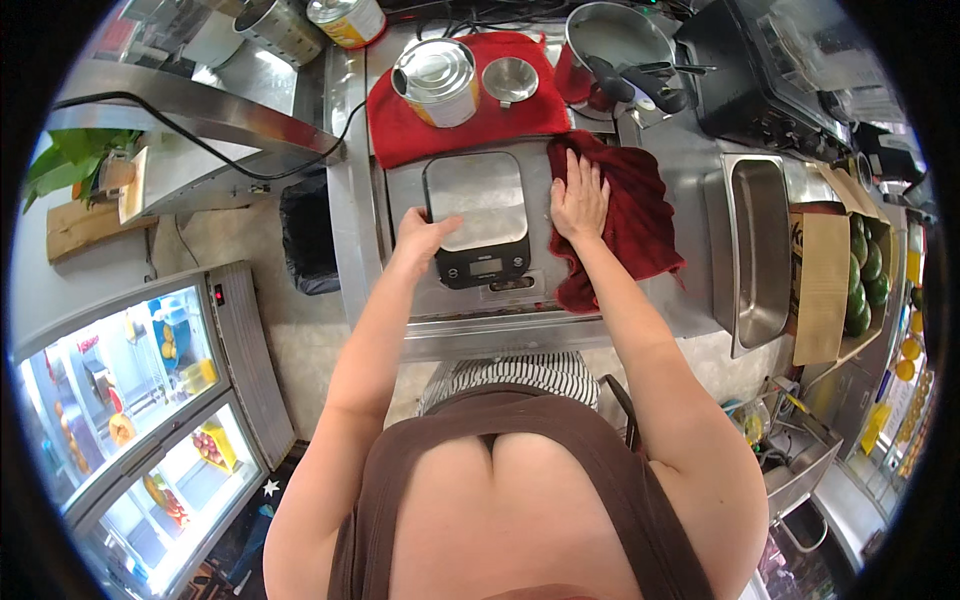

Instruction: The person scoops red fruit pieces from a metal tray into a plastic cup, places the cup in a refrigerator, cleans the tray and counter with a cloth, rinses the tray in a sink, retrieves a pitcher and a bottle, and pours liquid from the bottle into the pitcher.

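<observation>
A digital kitchen scale (480, 206) with a metal plate and black base lies on the stainless steel counter (442, 307). My left hand (424, 238) grips its left edge, thumb over the plate and the other fingers hidden at the side. To the right, my right hand (581, 196) presses flat on a crumpled dark red cloth (637, 210), fingers slightly apart. Beyond the scale, a brighter red cloth (405, 139) carries a large tin can (437, 79) and a small metal cup (511, 79).
At the back right stand a metal pot (619, 34) with black-handled utensils and a black appliance (750, 82). A deep steel pan (759, 255) sits at the right, beside a cardboard box (821, 289) of avocados (862, 270). A black cable (217, 154) hangs at left, above a lit glass-door refrigerator (142, 382).
</observation>
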A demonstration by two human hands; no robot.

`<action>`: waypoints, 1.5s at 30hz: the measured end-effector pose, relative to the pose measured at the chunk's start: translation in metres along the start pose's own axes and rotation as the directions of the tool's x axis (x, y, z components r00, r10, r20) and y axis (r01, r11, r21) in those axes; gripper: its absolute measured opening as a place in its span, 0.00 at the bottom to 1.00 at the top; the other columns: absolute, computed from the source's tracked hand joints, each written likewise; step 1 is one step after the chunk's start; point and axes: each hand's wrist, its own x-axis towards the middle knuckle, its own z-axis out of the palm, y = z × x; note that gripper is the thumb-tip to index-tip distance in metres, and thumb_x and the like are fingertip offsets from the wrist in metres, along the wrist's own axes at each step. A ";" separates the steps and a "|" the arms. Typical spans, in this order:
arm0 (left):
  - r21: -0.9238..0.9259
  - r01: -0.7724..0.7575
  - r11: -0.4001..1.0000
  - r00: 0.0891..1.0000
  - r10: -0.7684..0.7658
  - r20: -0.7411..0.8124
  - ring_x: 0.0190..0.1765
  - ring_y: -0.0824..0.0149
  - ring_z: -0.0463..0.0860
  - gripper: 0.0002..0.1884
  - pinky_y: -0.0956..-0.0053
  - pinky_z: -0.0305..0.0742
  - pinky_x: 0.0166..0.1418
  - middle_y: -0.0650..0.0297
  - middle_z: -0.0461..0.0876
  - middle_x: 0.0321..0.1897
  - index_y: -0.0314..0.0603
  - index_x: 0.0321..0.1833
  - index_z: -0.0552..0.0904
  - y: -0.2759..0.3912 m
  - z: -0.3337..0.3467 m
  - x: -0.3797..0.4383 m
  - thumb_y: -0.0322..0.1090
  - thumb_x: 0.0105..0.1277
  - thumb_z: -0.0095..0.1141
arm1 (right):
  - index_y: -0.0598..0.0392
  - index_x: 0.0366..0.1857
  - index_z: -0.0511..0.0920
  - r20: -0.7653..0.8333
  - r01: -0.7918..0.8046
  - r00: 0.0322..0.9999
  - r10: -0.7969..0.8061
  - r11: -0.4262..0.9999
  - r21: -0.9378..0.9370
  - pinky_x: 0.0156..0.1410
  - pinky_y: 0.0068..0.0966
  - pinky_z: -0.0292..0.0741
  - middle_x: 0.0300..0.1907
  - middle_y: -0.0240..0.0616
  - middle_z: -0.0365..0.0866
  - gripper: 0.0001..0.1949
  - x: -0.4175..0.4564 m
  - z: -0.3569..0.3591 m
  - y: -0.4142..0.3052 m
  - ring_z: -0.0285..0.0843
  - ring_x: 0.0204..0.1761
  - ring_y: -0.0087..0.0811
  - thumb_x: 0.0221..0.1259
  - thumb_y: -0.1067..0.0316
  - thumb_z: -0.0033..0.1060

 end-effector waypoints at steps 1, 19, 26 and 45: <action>-0.099 -0.029 0.995 1.000 0.029 -0.001 0.43 0.64 0.80 0.31 0.72 0.76 0.48 0.53 0.79 0.42 0.25 0.54 0.68 0.001 0.006 -0.004 0.35 0.53 0.70 | 0.53 0.68 0.61 0.023 0.025 0.999 -0.025 1.000 0.010 0.71 0.47 0.55 0.66 0.49 0.63 0.30 0.001 -0.001 0.002 0.57 0.69 0.50 0.61 0.56 0.46; -0.728 -0.288 0.622 0.952 0.107 -0.285 0.58 0.62 0.76 0.26 0.66 0.70 0.63 0.58 0.75 0.57 0.36 0.65 0.65 -0.115 -0.181 -0.181 0.34 0.65 0.56 | 0.64 0.65 0.63 0.034 0.367 0.924 -0.381 0.907 0.207 0.74 0.48 0.48 0.71 0.50 0.57 0.31 -0.038 0.077 -0.223 0.50 0.73 0.47 0.60 0.55 0.45; -0.781 -0.325 0.534 0.938 0.078 -0.337 0.57 0.62 0.76 0.24 0.67 0.71 0.63 0.57 0.76 0.56 0.35 0.63 0.66 -0.165 -0.199 -0.193 0.33 0.66 0.54 | 0.44 0.67 0.66 0.514 0.439 0.701 -0.495 0.867 0.236 0.75 0.46 0.50 0.73 0.43 0.54 0.34 -0.107 -0.032 -0.047 0.48 0.74 0.46 0.52 0.52 0.60; -0.812 -0.439 0.386 0.862 -0.075 -0.501 0.60 0.58 0.74 0.25 0.64 0.70 0.64 0.57 0.73 0.59 0.36 0.66 0.64 -0.232 -0.230 -0.241 0.33 0.68 0.52 | 0.45 0.59 0.72 0.213 0.698 0.611 -0.763 0.645 0.311 0.70 0.57 0.55 0.66 0.41 0.65 0.24 -0.092 0.049 -0.263 0.58 0.68 0.51 0.57 0.55 0.55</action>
